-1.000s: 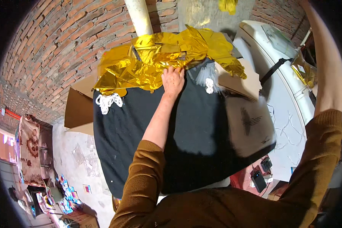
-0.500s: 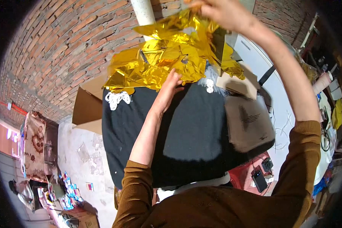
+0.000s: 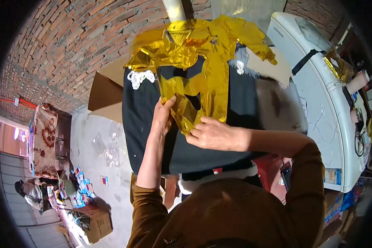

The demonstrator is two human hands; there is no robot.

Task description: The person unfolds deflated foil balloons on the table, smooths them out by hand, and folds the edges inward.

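Gold film (image 3: 218,84) lies across the black cloth (image 3: 244,103) — left hand (image 3: 162,115) pinching its left edge, right hand (image 3: 215,134) closed on its near end. Uneven pulling between them could tear it beside its gaps.

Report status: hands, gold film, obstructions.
Left hand pinching gold film. Right hand gripping its near end. White cord bundle clear of both hands.

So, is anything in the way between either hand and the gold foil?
Nothing visible: the left hand grips the left edge of the gold foil directly, and the right hand its lower end. A white cord bundle lies farther up to the left, clear of both hands.
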